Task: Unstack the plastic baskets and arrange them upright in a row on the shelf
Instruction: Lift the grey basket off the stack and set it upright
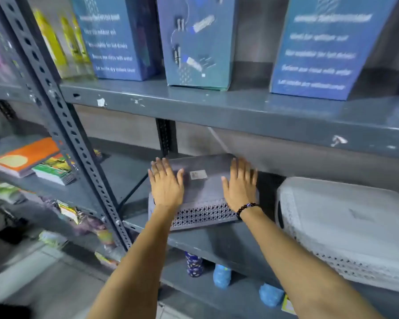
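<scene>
I can't read the blurred print on the blue boxes [115,38], nor the small label [198,174] on the grey basket [203,192]. My palms hide parts of its upturned base. The white basket [346,229] is cut off by the right edge, and the bottles [55,42] at upper left are smeared.

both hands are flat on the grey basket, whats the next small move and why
Probably curl the fingers over the grey basket's side edges and tip it over. It sits bottom up on the shelf, label facing up, with the left hand and right hand lying open on its base, gripping nothing. The white basket beside it is also upside down.
</scene>
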Available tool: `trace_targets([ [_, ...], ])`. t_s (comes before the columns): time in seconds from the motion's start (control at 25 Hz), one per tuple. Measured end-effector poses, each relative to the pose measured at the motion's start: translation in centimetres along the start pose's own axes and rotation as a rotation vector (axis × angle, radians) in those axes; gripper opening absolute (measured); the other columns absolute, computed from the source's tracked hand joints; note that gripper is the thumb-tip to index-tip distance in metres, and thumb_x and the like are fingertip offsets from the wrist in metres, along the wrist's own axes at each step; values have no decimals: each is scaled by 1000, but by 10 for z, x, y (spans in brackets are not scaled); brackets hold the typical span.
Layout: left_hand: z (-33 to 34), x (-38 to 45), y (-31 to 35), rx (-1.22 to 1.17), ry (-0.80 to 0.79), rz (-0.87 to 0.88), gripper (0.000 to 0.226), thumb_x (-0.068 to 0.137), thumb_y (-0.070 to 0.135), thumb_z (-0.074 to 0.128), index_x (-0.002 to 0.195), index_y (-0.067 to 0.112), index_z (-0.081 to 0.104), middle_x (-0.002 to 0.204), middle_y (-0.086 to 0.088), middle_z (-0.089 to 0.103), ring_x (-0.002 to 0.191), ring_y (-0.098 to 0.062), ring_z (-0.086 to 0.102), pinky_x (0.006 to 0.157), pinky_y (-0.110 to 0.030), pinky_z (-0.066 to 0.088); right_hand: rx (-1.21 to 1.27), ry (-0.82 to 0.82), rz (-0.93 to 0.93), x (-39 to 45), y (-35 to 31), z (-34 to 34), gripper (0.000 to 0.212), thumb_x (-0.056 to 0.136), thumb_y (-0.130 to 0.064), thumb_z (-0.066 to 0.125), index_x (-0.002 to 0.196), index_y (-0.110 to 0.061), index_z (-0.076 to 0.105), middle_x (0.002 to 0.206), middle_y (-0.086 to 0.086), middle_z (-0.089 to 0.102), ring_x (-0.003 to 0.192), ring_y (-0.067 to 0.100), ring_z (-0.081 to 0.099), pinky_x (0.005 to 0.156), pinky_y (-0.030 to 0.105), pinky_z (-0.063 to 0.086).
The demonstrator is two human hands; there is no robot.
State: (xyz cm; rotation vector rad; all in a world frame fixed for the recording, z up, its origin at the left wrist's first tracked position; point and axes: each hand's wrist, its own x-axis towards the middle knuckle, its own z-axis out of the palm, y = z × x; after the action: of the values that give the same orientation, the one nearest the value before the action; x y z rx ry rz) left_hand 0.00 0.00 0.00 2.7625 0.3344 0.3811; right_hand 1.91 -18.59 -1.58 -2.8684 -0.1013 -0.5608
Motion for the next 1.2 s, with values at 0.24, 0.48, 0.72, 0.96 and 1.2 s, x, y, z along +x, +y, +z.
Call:
trace_targets([
  [0.24, 0, 52, -26, -335, -197, -721, 70, 98, 48, 25, 145, -3, 26, 153, -24, 28, 140, -38, 30, 112, -47, 28, 266, -276, 478, 47, -7, 20, 72, 89, -46, 42, 142, 0, 29, 150, 23, 31, 139, 37, 30, 111, 51, 27],
  [0.48, -10, 65, -24, -500, -249, -781, 69, 98, 52, 17, 139, 1, 41, 142, -20, 48, 128, -35, 49, 104, -43, 39, 757, -271, 961, 65, -3, -5, 66, 87, -47, 38, 139, -6, 39, 143, 17, 46, 129, 34, 47, 108, 43, 38],
  [0.72, -42, 77, -21, -1163, 48, -465, 55, 99, 44, 24, 134, 7, 43, 136, -16, 53, 119, -28, 53, 90, -34, 39, 1294, 348, 1103, 34, 0, -46, 43, 94, -42, 40, 110, -7, 62, 116, 2, 56, 97, 24, 53, 89, 35, 45],
  [0.96, -23, 55, -84, -1635, -448, -595, 48, 94, 51, 40, 114, 14, 63, 118, -12, 65, 106, -32, 61, 102, -46, 44, 1626, 335, 1121, -45, 13, -33, 52, 81, -57, 49, 115, -19, 61, 127, 6, 61, 118, 24, 57, 108, 44, 39],
  [1.2, -9, 48, -109, -1380, -570, -662, 34, 97, 28, 44, 76, 11, 63, 83, -11, 65, 71, -24, 62, 67, -34, 52, 1333, -20, 1184, -72, 33, -7, 53, 85, -47, 52, 130, -18, 51, 122, 8, 60, 109, 27, 59, 98, 46, 47],
])
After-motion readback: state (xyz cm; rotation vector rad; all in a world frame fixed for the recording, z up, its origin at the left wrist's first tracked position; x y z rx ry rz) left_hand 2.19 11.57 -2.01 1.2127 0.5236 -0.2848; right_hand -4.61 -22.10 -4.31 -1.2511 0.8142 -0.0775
